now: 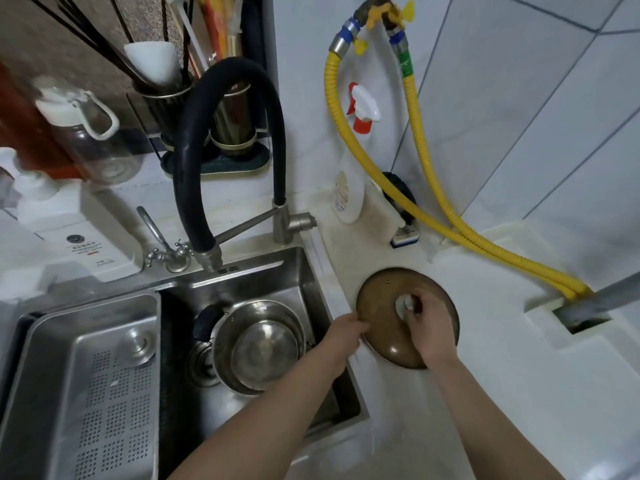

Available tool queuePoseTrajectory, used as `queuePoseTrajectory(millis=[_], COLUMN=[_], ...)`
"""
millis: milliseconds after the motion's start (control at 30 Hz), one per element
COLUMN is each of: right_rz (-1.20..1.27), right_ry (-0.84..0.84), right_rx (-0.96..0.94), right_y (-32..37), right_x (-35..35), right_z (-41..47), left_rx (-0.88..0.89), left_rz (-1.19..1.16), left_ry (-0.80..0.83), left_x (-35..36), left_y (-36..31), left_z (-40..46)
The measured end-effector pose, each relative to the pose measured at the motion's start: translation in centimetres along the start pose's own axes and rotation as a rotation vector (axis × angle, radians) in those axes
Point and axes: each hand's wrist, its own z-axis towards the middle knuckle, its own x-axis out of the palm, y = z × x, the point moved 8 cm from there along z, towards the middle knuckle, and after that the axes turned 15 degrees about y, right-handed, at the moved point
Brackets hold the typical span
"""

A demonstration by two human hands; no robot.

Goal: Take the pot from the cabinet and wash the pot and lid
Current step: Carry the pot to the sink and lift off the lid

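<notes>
A brownish glass lid (379, 306) with a metal rim lies on the white counter to the right of the sink. My right hand (427, 329) is closed around its white knob (403, 304). My left hand (344, 332) touches the lid's left rim with its fingertips. The steel pot (258, 344), with a dark handle at its left, sits tilted in the sink basin (311, 282), its opening facing up and towards me.
A perforated steel drain tray (86, 386) fills the sink's left half. A black flexible faucet hose (221, 143) arches over the basin. A spray bottle (349, 188), a scrubber (403, 233) and yellow gas hoses (450, 230) stand behind the lid. Utensil holders and bottles line the back.
</notes>
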Motion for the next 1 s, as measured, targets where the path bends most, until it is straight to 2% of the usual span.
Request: queuePoseTrajectory(millis=[133,233,333,433,533,700,800,900,1000], right_rz=[-0.078,-0.306,-0.384,-0.261,-0.148,-0.126,-0.136,-0.135,-0.164], right_ry=[-0.004,-0.049,0.006,0.114,0.266,0.455,0.544,0.618,0.685], right_rx=[0.001,-0.076,-0.188,-0.297,-0.326,-0.354,-0.31,-0.256,-0.209], right_y=[-0.1,1.5,4.6,8.6,11.8,14.6,15.0,14.6,13.7], right_x=[0.3,0.8,2.6,5.4,9.6,16.9,20.7,24.4,28.2], right_z=[0.2,-0.3,-1.0,-2.0,-3.5,-5.3,-5.7,-5.8,-5.9], left_rx=[-0.012,0.022,0.073,0.119,0.158,0.167,0.175,0.149,0.026], left_rz=[-0.011,0.006,0.028,0.054,0.044,0.102,0.117,0.318,0.665], left_ry=[0.051,0.013,-0.031,-0.088,-0.158,-0.341,-0.414,-0.426,-0.457], left_x=[-0.2,-1.7,-4.1,-7.2,-11.2,-19.2,-23.2,-25.7,-28.4], left_y=[0.0,-0.2,-0.6,-0.7,-0.7,0.4,1.5,1.6,1.9], left_z=[-0.3,-0.6,-1.5,-3.0,-5.1,-8.8,-10.3,-10.6,-8.8])
